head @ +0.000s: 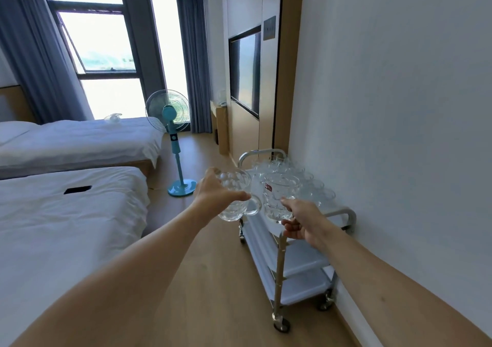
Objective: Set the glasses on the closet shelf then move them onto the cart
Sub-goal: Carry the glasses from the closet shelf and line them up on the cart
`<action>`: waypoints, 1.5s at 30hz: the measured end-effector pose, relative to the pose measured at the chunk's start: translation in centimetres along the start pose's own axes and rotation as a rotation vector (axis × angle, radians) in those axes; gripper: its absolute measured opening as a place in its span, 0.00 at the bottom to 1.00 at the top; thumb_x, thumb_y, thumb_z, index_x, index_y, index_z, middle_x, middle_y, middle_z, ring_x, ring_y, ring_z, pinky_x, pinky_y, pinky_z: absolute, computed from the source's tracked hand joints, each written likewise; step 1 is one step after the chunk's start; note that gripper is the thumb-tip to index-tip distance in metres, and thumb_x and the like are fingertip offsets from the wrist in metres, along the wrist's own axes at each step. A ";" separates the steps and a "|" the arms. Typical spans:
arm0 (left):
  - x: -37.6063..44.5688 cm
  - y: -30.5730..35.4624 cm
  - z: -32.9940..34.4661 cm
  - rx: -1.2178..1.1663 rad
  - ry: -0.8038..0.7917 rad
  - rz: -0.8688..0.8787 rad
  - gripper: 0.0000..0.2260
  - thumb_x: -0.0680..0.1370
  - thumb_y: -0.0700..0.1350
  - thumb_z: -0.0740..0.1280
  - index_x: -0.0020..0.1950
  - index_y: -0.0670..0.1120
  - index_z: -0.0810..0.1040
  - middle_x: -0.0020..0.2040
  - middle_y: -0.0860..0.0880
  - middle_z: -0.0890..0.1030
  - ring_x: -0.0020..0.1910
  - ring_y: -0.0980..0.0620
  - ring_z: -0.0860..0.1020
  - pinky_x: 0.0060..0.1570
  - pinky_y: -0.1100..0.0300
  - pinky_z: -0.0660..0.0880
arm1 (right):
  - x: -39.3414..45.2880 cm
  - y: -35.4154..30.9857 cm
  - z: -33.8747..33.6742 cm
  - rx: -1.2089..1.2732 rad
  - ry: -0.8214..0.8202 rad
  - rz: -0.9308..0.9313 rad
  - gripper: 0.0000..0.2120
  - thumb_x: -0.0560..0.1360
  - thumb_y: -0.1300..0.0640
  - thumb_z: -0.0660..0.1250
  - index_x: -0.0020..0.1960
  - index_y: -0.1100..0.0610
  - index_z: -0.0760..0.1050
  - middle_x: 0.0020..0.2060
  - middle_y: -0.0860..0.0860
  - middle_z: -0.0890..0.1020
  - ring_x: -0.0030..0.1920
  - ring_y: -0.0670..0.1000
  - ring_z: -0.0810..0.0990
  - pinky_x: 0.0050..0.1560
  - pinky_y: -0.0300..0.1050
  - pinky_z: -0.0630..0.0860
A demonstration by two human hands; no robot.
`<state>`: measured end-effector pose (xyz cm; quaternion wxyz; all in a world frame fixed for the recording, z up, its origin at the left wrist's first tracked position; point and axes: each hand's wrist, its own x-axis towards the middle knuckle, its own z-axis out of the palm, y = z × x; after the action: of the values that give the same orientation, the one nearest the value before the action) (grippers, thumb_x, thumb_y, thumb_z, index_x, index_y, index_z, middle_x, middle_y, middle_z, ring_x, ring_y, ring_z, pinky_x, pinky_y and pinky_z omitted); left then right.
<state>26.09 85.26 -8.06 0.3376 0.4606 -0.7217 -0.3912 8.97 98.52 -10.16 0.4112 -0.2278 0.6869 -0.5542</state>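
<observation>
Glasses were being held, one in each hand, above the near end of the cart. A clear, dimpled glass mug with a loop handle (234,197) was gripped round its body by the left hand (213,195), fingers behind and thumb in front. A second clear, faceted glass mug bearing a small red sticker (279,197) was pinched by the right hand (300,221), thumb on the near wall and fingers curled beneath and behind. The two mugs were carried just beside each other, the loop handle of the left one nearly touching the right one; a knock there was judged the likeliest mishap, since hard, smooth glass would chip or slip from bare fingers. The right-hand hold looked lower and lighter, so a tilt on lowering was thought possible.

Below and beyond the hands, a three-tier trolley cart of polished metal tube and pale grey plastic trays on castors (348,213) was parked against the white wall. Its top tray was crowded with a cluster of similar clear glass mugs (298,176), leaving little room; a mug set down carelessly was judged likely to strike its neighbours.

Farther off, two beds in rumpled white linen, a teal pedestal fan (170,123) and grey-blue curtains were seen. No closet shelf could be made out.
</observation>
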 end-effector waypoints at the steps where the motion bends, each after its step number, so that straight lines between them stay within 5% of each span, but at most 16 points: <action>1: 1.1 -0.7 -0.3 -0.001 -0.009 0.003 0.46 0.60 0.51 0.85 0.72 0.48 0.67 0.64 0.46 0.74 0.59 0.48 0.74 0.55 0.55 0.72 | 1.0 0.0 1.1 0.006 0.001 0.001 0.09 0.81 0.53 0.66 0.52 0.60 0.75 0.38 0.56 0.74 0.35 0.51 0.73 0.35 0.47 0.78; 20: 21.0 -10.7 -4.0 0.083 -0.181 -0.012 0.50 0.58 0.56 0.85 0.74 0.49 0.65 0.66 0.48 0.76 0.65 0.46 0.74 0.66 0.46 0.74 | 17.0 -0.1 15.3 0.053 0.145 0.098 0.08 0.80 0.53 0.68 0.54 0.58 0.77 0.34 0.54 0.77 0.30 0.49 0.74 0.33 0.45 0.80; 45: 43.1 -16.7 9.7 0.182 -0.379 -0.117 0.48 0.60 0.54 0.85 0.74 0.49 0.63 0.65 0.49 0.72 0.62 0.48 0.72 0.61 0.52 0.75 | 41.5 2.0 13.5 0.127 0.219 0.291 0.08 0.79 0.54 0.67 0.52 0.59 0.78 0.33 0.54 0.75 0.27 0.48 0.69 0.32 0.44 0.78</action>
<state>9.61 43.21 -21.76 0.1297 0.4486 -0.7765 -0.4230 -2.85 59.47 -25.70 0.4233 -0.0381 0.7170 -0.5525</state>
